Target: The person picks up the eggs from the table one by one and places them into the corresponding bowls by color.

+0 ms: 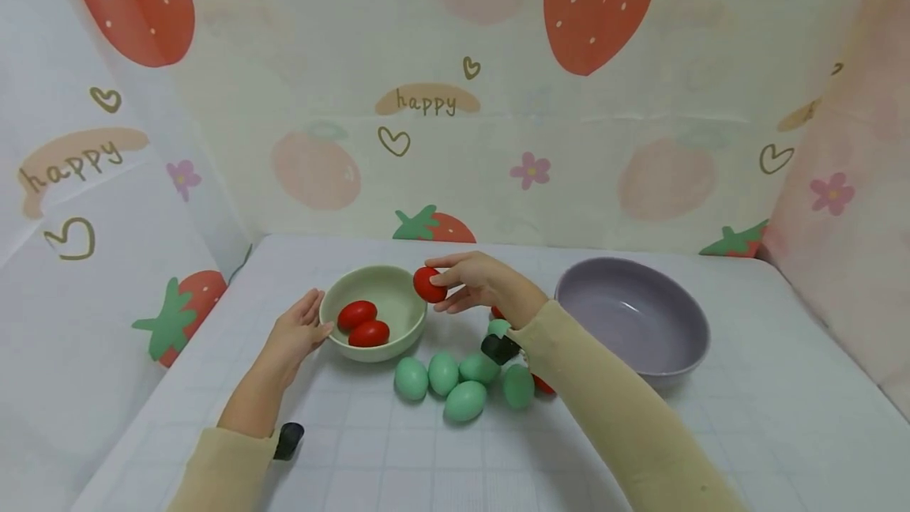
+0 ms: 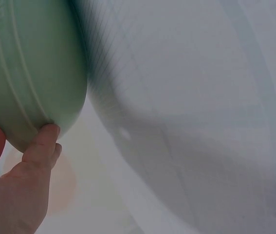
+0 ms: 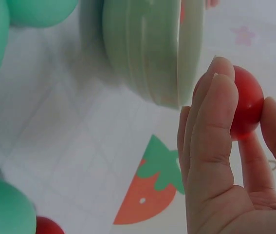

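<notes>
Pinching a red egg [image 1: 426,285], the right hand [image 1: 475,279] hovers beside the green bowl [image 1: 401,303], which lies to its left; the left hand [image 1: 298,332] touches the opposite side with relaxed fingers.

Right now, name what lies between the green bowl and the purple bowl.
The head view shows the right hand holding a red egg, plus green eggs and partly hidden red eggs on the table.
</notes>
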The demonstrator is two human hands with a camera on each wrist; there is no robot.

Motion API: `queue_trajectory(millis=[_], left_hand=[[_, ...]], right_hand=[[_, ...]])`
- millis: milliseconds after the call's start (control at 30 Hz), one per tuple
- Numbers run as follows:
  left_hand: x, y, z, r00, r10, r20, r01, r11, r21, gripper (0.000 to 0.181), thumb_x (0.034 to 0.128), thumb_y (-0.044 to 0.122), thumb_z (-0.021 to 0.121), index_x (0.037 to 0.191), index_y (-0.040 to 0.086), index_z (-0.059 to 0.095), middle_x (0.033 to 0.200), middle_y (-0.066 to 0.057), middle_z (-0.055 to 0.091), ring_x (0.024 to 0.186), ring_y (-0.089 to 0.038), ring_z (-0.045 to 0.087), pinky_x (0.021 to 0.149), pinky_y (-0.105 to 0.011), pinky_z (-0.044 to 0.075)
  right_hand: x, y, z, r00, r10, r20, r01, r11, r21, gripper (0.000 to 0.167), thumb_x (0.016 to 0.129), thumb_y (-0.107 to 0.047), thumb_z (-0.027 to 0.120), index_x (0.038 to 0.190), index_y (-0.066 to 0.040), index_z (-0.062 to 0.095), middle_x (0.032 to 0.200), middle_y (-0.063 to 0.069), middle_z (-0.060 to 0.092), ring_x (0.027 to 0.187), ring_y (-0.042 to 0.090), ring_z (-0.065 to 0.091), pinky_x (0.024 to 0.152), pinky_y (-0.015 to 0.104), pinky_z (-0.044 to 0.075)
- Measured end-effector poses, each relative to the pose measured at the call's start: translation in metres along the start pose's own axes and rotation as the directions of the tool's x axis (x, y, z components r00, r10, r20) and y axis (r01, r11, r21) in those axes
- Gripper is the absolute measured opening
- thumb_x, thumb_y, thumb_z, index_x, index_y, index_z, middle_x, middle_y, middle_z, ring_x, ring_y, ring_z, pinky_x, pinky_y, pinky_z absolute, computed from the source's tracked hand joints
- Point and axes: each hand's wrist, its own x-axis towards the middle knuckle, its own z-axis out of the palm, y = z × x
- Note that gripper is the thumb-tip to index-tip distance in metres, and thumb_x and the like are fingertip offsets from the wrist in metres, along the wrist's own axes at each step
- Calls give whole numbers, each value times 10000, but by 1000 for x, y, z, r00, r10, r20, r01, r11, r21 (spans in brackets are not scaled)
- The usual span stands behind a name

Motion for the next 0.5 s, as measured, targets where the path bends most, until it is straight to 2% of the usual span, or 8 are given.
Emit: queue_trajectory(millis=[333,500], left_hand=[[1,0,0,1000,-2,2,2,1000,-3,757,972,-69,474,1553,67,8,1606,-95,53,1468,-235,59,1128,-431,258],[1,0,-1,1000,-1,1,1,1000,-11,760,973,-72,471,1552,70,1,1607,-90,42,1467,-228,52,1133,-427,254]], right_hand=[[4,0,19,1000,-13,23,12,999,34,459,959,-99,607,1408,-163,538,1244,134,581,671,237,670,608,279,563],[9,-2,31,1000,-13,17,12,998,59,465,955,-88,612,1407,-167,541,1167,139,612,668,239,679,592,271,561]])
